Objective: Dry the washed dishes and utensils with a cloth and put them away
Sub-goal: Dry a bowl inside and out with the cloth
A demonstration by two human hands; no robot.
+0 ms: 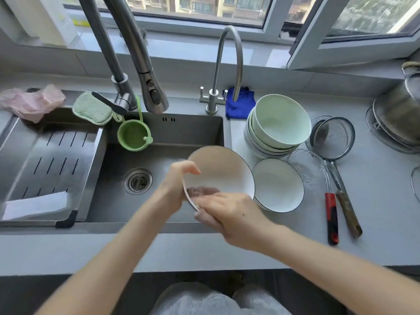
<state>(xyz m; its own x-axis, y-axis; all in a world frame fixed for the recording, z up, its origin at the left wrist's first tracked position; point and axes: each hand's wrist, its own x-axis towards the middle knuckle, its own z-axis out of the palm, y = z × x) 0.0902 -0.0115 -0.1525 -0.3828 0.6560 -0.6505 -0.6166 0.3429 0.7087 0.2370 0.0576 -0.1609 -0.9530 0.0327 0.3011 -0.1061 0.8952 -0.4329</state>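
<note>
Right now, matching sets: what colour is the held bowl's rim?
Dark, near-black, on white bowl; head view.

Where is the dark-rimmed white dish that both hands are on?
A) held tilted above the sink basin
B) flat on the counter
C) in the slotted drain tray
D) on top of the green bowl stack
A: the left hand grips the rim of the dish and the right hand holds a cloth against it, above the sink.
</note>
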